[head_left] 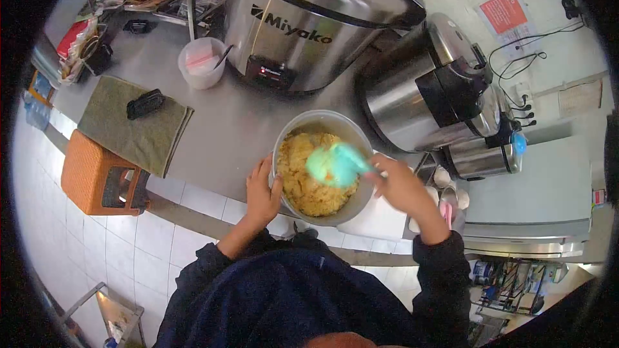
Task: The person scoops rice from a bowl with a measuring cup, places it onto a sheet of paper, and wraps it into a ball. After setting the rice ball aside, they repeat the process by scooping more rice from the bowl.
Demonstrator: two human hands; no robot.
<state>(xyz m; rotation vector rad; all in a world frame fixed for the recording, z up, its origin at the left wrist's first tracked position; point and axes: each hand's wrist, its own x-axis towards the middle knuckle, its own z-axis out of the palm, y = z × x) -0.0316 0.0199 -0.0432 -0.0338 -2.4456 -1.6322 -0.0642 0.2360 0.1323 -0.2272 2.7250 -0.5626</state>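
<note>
A round grey metal pot point(356, 122) stands at the counter's front edge, partly filled with yellowish cooked rice point(303, 187). At its left side, my left hand point(263, 193) holds the pot by the wall, with thumb and fingers at the rim. My right hand point(401, 183) is closed around the handle of a turquoise rice paddle point(336, 164). The paddle's blade is over the rice inside the pot, blurred by motion, and covers part of the rice.
Behind the pot stands a large Miyako rice cooker point(290, 32), with another steel cooker point(412, 84) to its right. A plastic tub point(200, 67) sits on the counter point(225, 129). Farther left lies a green towel point(129, 135) under a black clip-like object point(146, 104). An orange stool point(90, 177) stands below.
</note>
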